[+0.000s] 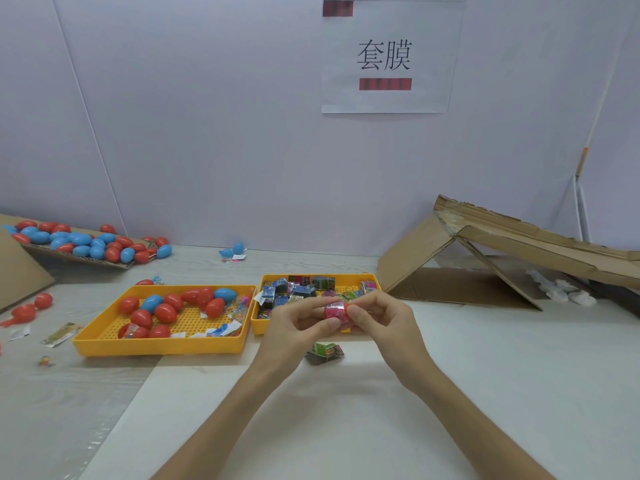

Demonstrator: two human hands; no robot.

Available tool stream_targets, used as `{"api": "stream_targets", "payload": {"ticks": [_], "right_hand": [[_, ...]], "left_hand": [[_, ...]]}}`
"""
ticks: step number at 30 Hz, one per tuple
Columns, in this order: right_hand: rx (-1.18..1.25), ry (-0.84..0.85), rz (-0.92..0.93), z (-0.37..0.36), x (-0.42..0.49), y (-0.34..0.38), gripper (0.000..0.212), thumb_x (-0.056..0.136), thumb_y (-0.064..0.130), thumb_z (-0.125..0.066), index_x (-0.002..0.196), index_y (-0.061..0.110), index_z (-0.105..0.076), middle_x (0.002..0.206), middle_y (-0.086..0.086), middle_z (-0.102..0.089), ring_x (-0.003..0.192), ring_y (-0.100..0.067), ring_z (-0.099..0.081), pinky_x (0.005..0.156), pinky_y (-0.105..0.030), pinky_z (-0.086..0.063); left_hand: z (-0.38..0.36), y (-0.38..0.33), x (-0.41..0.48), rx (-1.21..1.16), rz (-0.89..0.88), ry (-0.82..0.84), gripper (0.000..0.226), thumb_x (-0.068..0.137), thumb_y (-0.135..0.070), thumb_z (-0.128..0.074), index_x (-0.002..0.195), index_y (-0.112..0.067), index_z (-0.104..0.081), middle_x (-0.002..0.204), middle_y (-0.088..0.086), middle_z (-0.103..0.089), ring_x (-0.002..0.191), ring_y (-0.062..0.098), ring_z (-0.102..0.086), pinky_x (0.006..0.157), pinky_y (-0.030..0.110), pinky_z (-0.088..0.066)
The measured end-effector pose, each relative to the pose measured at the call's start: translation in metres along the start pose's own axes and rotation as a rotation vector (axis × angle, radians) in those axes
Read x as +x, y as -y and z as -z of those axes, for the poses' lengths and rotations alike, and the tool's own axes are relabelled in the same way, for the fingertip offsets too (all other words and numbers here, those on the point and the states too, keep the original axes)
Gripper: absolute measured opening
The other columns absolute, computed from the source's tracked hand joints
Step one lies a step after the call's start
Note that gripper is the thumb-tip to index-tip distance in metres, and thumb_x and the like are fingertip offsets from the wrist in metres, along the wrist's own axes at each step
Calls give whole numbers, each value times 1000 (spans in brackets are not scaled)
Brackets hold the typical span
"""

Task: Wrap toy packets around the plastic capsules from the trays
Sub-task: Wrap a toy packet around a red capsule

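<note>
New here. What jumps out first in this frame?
Dead centre, the left hand and right hand pinch a red capsule sleeved in a pink packet. Just behind them sit two yellow trays: the left tray holds loose capsules, red and blue, and the right tray holds spare packets. A paper sign hangs high at the back.

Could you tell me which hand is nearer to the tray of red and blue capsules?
Left. Both hold a capsule; the left hand is just right of the tray, the right hand farther right.
</note>
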State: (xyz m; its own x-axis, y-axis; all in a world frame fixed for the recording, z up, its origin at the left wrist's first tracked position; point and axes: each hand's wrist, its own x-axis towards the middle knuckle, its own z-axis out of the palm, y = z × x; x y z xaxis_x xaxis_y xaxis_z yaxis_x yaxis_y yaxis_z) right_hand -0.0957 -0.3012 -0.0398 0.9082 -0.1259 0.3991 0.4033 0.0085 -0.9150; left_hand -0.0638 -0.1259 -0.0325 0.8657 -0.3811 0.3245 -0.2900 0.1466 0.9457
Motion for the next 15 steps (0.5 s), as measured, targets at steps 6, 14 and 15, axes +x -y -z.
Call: {"api": "stream_targets", "payload": {"ticks": [6,14,15], "right_hand": [[27,-9,-41,-1,-1,1,24,85,27,-70,98,7,-70,88,-15,-74,79,-28,-73,75,-34,-60],[-46,25,-65,0,0,3,9,91,19,-73,96,26,-74,95,-7,-74,92,-27,-73,86,-51,-60],[-36,23,-85,1,0,2,8,92,18,-72,96,24,-74,94,-9,-74,90,-27,-73,87,-53,-59]], "left_hand": [[0,0,0,12,-7,7,30,86,-7,-73,114,-18,-72,96,6,-79,90,22,-76,76,25,-59],[1,3,2,130,-46,-3,38,74,-26,-82,109,-18,-69,90,3,-77,86,18,-75,74,23,-58],[2,3,2,146,-51,2,40,73,-29,-81,110,-20,-69,90,0,-77,87,16,-75,74,22,-58]]}}
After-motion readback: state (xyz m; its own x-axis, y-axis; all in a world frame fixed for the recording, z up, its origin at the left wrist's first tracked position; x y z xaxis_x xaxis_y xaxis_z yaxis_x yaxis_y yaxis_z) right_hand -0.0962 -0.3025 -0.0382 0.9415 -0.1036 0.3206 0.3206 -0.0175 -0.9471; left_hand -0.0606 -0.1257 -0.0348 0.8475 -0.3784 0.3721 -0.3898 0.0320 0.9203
